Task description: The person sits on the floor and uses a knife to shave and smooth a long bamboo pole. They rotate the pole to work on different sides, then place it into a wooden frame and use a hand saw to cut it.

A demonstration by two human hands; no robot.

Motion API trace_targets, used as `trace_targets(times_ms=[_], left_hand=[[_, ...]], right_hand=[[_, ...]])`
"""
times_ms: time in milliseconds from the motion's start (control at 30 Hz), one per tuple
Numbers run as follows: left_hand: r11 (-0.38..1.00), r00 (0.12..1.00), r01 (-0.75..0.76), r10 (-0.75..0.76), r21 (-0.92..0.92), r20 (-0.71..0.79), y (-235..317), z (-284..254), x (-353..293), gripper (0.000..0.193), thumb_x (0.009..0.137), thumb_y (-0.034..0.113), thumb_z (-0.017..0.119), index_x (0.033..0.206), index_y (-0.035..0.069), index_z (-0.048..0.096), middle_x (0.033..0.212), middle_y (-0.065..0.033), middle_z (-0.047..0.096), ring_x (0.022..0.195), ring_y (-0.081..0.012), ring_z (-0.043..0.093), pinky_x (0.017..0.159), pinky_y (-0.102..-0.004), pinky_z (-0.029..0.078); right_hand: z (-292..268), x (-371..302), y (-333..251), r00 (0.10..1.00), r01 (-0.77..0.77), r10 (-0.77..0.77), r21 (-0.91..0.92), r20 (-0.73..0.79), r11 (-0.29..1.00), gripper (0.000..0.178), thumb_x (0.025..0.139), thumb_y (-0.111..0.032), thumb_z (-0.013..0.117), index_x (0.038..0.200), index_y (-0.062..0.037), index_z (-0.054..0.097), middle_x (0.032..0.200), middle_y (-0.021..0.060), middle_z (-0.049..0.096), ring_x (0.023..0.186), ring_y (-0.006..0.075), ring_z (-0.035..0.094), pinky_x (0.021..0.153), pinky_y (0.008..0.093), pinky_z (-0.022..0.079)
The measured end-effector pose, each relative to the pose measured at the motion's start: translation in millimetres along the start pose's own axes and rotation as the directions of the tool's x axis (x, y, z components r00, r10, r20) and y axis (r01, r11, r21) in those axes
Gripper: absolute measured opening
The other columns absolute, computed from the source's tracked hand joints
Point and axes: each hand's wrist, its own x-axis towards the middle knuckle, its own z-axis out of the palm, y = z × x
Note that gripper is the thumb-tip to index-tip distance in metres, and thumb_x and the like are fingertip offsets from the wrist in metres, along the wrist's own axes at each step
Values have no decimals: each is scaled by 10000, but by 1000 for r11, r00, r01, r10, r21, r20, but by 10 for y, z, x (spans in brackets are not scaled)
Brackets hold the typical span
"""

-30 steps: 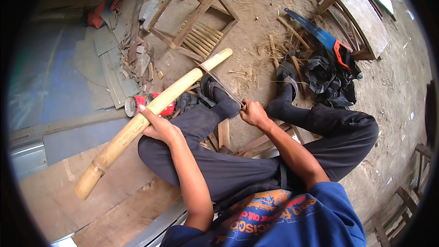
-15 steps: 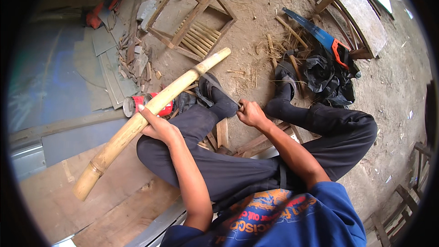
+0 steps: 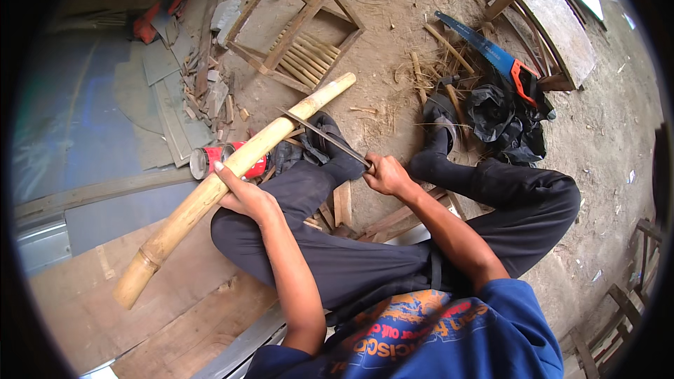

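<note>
A long bamboo pole (image 3: pixel 260 147) lies slantwise over my left thigh, its far end pointing up and to the right. My left hand (image 3: pixel 246 195) is closed around its middle, thumb along the top. In my right hand (image 3: pixel 386 175), a fist between my knees, is the handle end of a knife (image 3: pixel 330 138) with a long, narrow blade. That blade crosses the pole near its far end, and the tip sticks out beyond the pole's left side. The fist mostly hides the handle.
Beyond the pole stands a wooden frame (image 3: pixel 269 60) with bamboo slats. A handsaw (image 3: pixel 484 45) with an orange-and-black handle lies by a black plastic bag (image 3: pixel 502 118) at the right. Red cans (image 3: pixel 206 161) stand beside my left leg. Wood scraps (image 3: pixel 210 91) litter the floor.
The knife blade, blurred by motion before, is now sharp, and its tip reaches farther past the pole's left side. My left hand and the pole stay nearly where they were.
</note>
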Motion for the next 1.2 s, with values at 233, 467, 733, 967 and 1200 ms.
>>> trace_targets(times_ms=[233,467,733,967,1200], left_hand=[[996,1000,-14,14,-89,-6,-57,-50,21,509,918,243,690,1218,-92,450,1242,-204,535,1130,-260,583,981,-410,477],[983,994,62,-77,-175,-80,-173,-98,128,440,853,202,691,1144,-72,505,1122,-179,573,1054,-262,597,954,-404,475],[950,989,111,-134,-292,-59,-229,-160,157,301,830,98,619,1094,-17,531,1097,-119,563,1060,-214,561,999,-385,430],[963,994,65,-85,-261,-64,-290,-157,214,364,832,185,616,1095,-63,572,1120,-158,567,1124,-270,557,991,-425,437],[960,991,90,-111,-265,-68,-293,-152,174,394,826,186,607,1124,-67,549,1153,-162,551,1139,-270,545,1006,-427,425]], right_hand=[[-118,-19,-6,999,-39,39,59,5,998,243,797,-154,633,933,45,599,739,288,619,803,461,646,744,505,510],[-11,41,95,996,-40,40,0,-86,999,203,783,-137,633,898,26,595,723,264,625,779,458,640,721,501,512],[-52,36,169,987,-83,84,10,-135,997,191,785,-123,623,863,49,599,712,275,618,775,461,639,701,495,508],[20,36,86,994,-91,93,35,-62,995,247,783,-165,636,939,19,583,740,255,650,799,457,648,765,509,520],[-7,61,259,976,-120,105,-67,-191,991,222,786,-142,631,924,24,575,730,254,641,780,447,649,722,507,515]])
